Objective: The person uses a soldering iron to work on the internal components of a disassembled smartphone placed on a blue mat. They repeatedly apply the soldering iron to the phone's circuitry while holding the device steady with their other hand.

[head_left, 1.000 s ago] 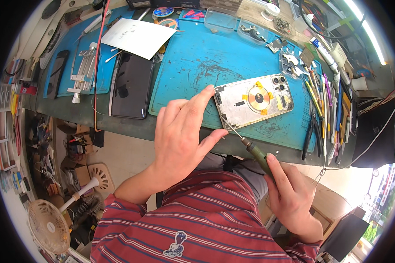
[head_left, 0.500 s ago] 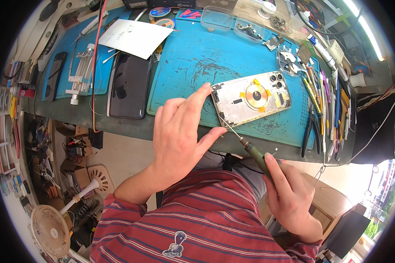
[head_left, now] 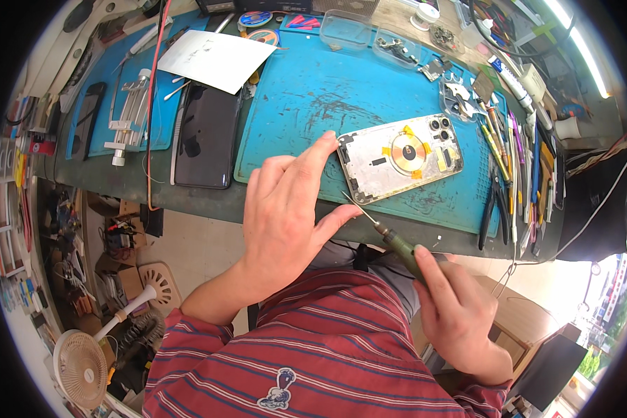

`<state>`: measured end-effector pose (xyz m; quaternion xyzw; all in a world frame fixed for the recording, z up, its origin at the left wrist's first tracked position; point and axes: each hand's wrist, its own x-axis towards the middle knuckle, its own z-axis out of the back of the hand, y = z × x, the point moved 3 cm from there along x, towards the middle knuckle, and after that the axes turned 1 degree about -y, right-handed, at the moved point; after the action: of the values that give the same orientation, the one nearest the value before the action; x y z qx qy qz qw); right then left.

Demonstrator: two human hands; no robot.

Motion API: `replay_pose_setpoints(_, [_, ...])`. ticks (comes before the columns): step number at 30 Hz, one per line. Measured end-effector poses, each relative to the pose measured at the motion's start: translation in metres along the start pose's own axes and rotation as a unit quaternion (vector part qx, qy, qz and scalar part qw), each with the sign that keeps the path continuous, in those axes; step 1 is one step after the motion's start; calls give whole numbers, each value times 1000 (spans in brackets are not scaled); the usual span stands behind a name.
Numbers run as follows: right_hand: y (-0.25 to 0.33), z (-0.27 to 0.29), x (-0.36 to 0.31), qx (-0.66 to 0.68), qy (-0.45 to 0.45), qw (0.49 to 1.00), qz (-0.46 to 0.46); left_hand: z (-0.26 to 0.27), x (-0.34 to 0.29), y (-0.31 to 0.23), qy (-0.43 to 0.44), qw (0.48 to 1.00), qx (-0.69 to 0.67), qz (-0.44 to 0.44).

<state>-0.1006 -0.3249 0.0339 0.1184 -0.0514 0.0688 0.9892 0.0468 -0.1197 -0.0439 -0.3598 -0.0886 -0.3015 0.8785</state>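
Note:
A smartphone (head_left: 369, 157) without its back cover lies tilted on the blue work mat (head_left: 306, 97), its round copper coil (head_left: 409, 152) and camera lenses showing. My left hand (head_left: 282, 198) spans its left end, index fingertip at the far corner and thumb by the near corner, bracing it between them. My right hand (head_left: 456, 306) grips a green-handled tool (head_left: 403, 252) with a long thin pointed metal tip. That tip crosses just over my left thumb and ends left of the phone's near corner, apart from the phone.
At the left lie a dark phone (head_left: 205, 139), a white sheet (head_left: 216, 59) and a metal clamp fixture (head_left: 129, 118). Clear plastic boxes (head_left: 345, 31) with small parts stand at the back. Pliers (head_left: 493, 209) and several pens and tweezers line the right side. The bench's front edge runs below the phone.
The tool's tip has drawn away from the phone's near left corner, moving left and slightly down with my right hand. My left hand and the phone have barely shifted.

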Motion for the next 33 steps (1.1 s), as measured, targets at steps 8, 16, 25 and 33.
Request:
replay_pose_setpoints(8, [-6,11,2,61,-2,998,6,18,-4,9,19,995,-75,-55])
replay_pose_setpoints(16, [-14,7,-10,59,7,993,105,44,-22,14,110,973,-143,-142])
replay_pose_setpoints(25, [-5,1,-29,-26,-65,977,199,57,-44,10,146,964,-224,-8])
replay_pose_setpoints(33, [-9,20,-48,56,-91,985,132,84,-40,45,-40,986,-51,153])
